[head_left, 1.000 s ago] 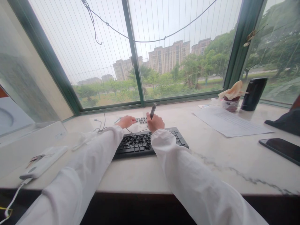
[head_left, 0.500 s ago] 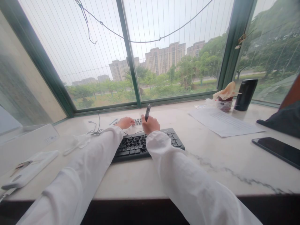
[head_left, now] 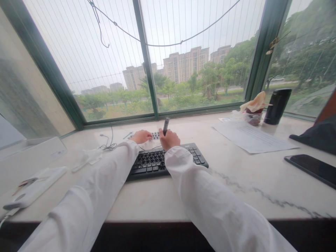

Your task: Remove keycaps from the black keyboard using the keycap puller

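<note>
A black keyboard (head_left: 151,161) lies on the desk below my hands; many of its key places look bare, with keycaps off. Behind it, small grey pieces that look like loose keycaps (head_left: 155,135) are laid out in rows. My left hand (head_left: 141,136) rests low at the left end of these pieces, fingers stretched toward them, fingertips partly hidden. Over the keyboard's back edge, my right hand (head_left: 170,140) is closed around a dark pen-like tool (head_left: 166,125) held upright. The tool's lower end is hidden by the hand.
To the left are a thin cable (head_left: 108,146), a white device with keys (head_left: 34,185) and a white box (head_left: 49,150). On the right are printed paper (head_left: 254,137), a dark tumbler (head_left: 277,106), a wrapped cup (head_left: 253,113) and a phone (head_left: 312,169).
The view has shifted slightly, moving the scene a little to the right. Both hands keep nearly the same pose, with the dark tool still in my right hand.
</note>
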Motion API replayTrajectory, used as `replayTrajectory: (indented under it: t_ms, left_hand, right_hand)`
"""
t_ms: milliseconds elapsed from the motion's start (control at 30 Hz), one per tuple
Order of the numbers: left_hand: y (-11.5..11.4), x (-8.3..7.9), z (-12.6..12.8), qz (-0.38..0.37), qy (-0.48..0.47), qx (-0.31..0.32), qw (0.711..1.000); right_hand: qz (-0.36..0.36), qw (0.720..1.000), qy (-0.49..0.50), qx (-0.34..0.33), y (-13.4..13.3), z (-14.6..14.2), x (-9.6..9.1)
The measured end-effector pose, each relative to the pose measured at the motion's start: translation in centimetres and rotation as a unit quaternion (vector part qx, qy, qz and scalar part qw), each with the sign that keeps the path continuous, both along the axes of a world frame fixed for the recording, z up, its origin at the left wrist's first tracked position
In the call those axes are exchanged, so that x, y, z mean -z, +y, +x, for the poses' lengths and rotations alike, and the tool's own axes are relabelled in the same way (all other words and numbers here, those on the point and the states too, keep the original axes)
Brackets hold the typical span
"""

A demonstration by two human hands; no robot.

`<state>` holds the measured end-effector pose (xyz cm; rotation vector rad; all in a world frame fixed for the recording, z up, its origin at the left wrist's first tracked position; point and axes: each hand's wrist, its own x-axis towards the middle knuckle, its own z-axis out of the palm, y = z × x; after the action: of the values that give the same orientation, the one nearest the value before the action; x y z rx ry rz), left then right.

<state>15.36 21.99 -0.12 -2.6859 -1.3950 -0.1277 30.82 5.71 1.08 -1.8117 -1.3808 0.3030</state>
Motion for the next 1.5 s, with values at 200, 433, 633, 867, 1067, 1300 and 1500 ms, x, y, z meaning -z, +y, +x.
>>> replayTrajectory:
  t_ms: [200, 433, 633, 867, 1067, 1300, 1500]
  left_hand:
    - [0.0, 0.1, 0.0, 0.003, -0.006, -0.002, 1.0]
    - [0.0, 0.0, -0.1, 0.01, -0.018, -0.003, 1.0]
    - [-0.7, -0.7, -0.2, 0.033, -0.042, 0.002, 0.999]
    - [-3.8, -3.9, -2.7, 0.077, -0.124, 0.043, 0.988]
    - [-9.9, -4.6, -6.6, 0.058, -0.162, 0.076, 0.982]
    - [-14.4, -2.3, -9.3, -0.042, -0.213, 0.193, 0.957]
    - [-13.7, -0.1, -10.7, -0.065, -0.222, 0.195, 0.953]
  right_hand:
    - [0.002, 1.0, -0.002, 0.009, -0.1, -0.1, 0.0]
    - [0.004, 1.0, -0.001, 0.001, 0.0, 0.0, 0.1]
    - [0.007, 1.0, -0.008, 0.004, 0.4, 0.1, 0.3]
    - [0.013, 1.0, -0.01, -0.007, 0.0, 0.0, 0.2]
    - [0.046, 0.998, -0.005, -0.029, 0.2, -0.6, 0.5]
    - [0.092, 0.988, -0.013, -0.125, 0.2, -2.6, 1.1]
    - [0.054, 0.975, -0.007, -0.215, -1.5, -4.5, 0.7]
